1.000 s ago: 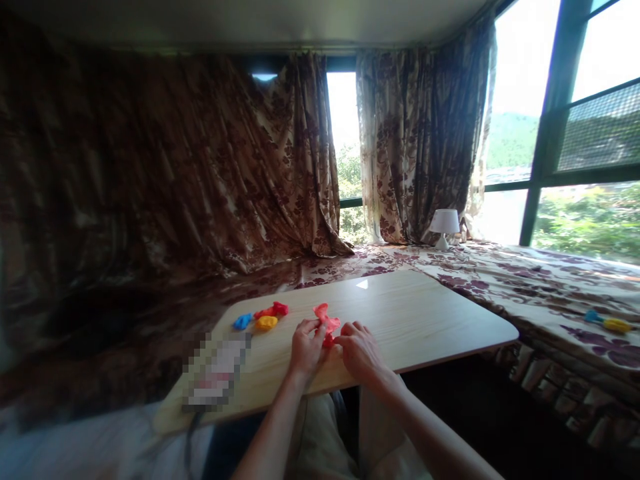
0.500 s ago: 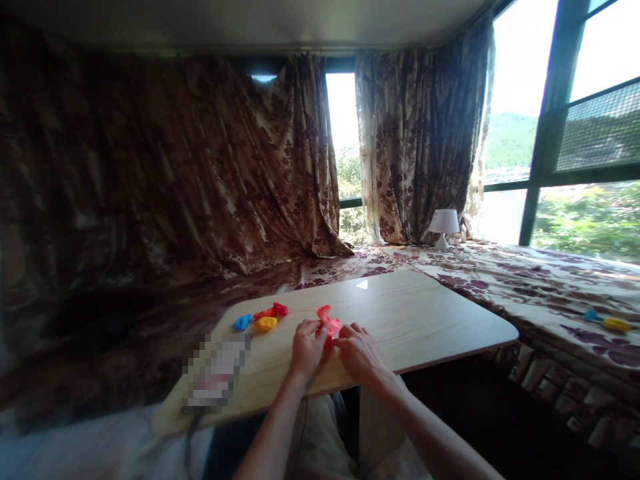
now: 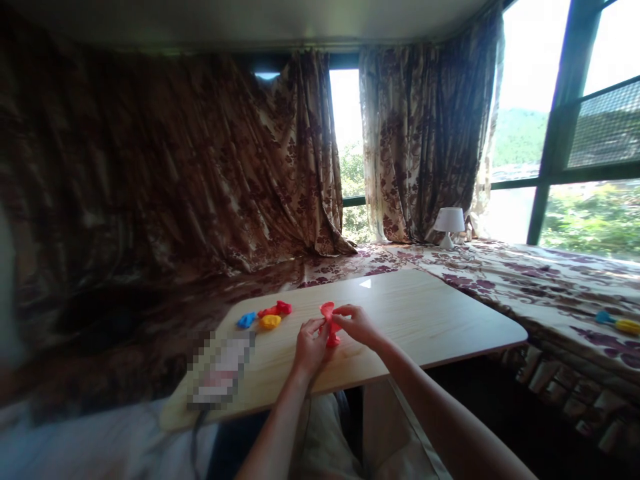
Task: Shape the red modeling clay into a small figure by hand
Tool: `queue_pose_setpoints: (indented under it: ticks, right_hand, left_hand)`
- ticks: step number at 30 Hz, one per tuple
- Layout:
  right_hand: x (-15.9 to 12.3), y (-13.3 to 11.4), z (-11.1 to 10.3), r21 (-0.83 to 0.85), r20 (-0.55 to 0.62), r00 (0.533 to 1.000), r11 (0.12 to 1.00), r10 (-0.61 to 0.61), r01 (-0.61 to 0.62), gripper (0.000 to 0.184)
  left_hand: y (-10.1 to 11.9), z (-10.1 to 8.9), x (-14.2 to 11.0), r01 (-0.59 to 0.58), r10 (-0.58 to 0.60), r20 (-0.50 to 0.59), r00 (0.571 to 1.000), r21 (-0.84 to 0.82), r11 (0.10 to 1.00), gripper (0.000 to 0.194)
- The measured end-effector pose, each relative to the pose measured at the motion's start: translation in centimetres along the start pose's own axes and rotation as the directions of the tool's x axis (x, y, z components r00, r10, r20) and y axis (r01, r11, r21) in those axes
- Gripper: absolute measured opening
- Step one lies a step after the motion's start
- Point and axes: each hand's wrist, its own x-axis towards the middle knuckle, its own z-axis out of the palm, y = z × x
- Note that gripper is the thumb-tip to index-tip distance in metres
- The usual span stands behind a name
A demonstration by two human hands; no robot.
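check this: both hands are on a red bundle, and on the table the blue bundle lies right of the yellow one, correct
The side is wrong: on the table, the blue bundle lies left of the yellow bundle, as the head view shows. Left hand and right hand are on a red bundle, as stated.

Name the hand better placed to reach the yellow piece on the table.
Likely the left hand: it sits nearer the yellow piece than the right hand; both touch the red piece.
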Motion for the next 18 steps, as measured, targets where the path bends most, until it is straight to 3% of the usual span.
queue_pose_setpoints:
  ticks: [2,8,18]
  right_hand:
    - [0.3,-0.3,0.4,0.012,0.04,0.999,1.0,-0.011,0.011,0.019]
    - [0.1,0.7,1.6,0.114,-0.08,0.995,0.991,-0.056,0.065,0.014]
    - [-0.1,2.0,1.9,0.159,-0.118,0.988,0.98,-0.1,0.118,0.014]
  left_hand:
    - [0.0,0.0,0.0,-0.003,0.003,-0.002,1.0,-0.009,1.0,0.022]
    - [0.3,-0.2,0.0,-0.007,0.007,0.009,1.0,-0.007,1.0,0.022]
    - [0.5,-0.4,0.0,-0.002,0.002,-0.025,1.0,-0.013,1.0,0.02]
